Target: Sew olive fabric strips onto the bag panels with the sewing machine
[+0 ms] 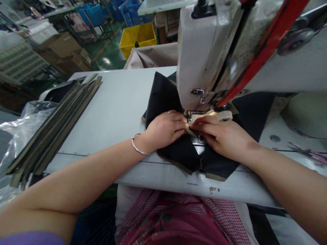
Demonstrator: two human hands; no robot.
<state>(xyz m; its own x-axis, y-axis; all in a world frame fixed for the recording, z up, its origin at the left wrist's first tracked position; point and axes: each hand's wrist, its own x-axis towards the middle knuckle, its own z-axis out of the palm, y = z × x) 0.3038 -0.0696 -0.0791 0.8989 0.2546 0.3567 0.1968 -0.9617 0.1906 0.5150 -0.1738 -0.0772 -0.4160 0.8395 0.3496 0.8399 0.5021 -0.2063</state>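
Note:
Black fabric with a tan underside (176,153) lies spread under the head of a sewing machine (199,61). My left hand (166,129) presses on the fabric just left of the presser foot (189,117), its fingers together at the cloth's edge. From the other side, my right hand (217,132) pinches a tan edge of the same fabric close to the foot. The fingertips of both hands nearly meet there. The needle itself is too small to make out.
A bundle of black and tan strips (58,126) lies at the table's left, beside clear plastic (20,129). Scissors (309,153) rest at the right. Behind the white table (120,98) stand a yellow bin (138,37) and cardboard boxes (63,47).

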